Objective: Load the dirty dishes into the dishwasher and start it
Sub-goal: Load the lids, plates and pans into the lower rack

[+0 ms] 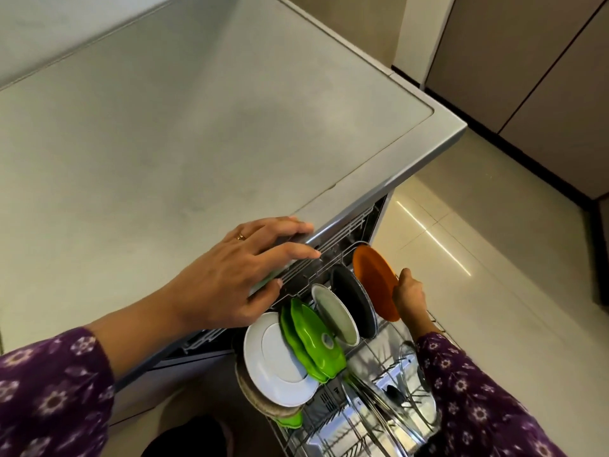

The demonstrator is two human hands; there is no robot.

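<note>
- Left grip [237, 275] lies flat on the front edge of the table [164, 143], centre of frame. Fingers are straight and spread, holding nothing; the thumb hangs over the edge.
- There's a ring [241, 236] on one finger of that grip.
- Right grip [410, 296], right of centre, has its fingers curled onto the right rim of the orange plate [374, 282]. It's pinched closed on the plate.
- The orange plate stands on edge at the far end of the plate row in the lower rack [372, 354], which is pulled out below the table edge.
- Row from far to near, all on edge: orange plate, black plate [354, 305], grey plate [336, 313], green dishes [313, 341], white plate [276, 361], brownish plate [257, 404].
- I can't tell whether the orange plate is seated in the tines or only held there.
- Upper rack [329, 255] shows just under the table edge, beside my left fingertips.
- A glass lid [418, 390] and long metal utensils [372, 397] lie in the rack at lower right of the frame.
- Purple floral sleeves [49, 390] on both arms; glossy tiled floor [478, 291] at right.
</note>
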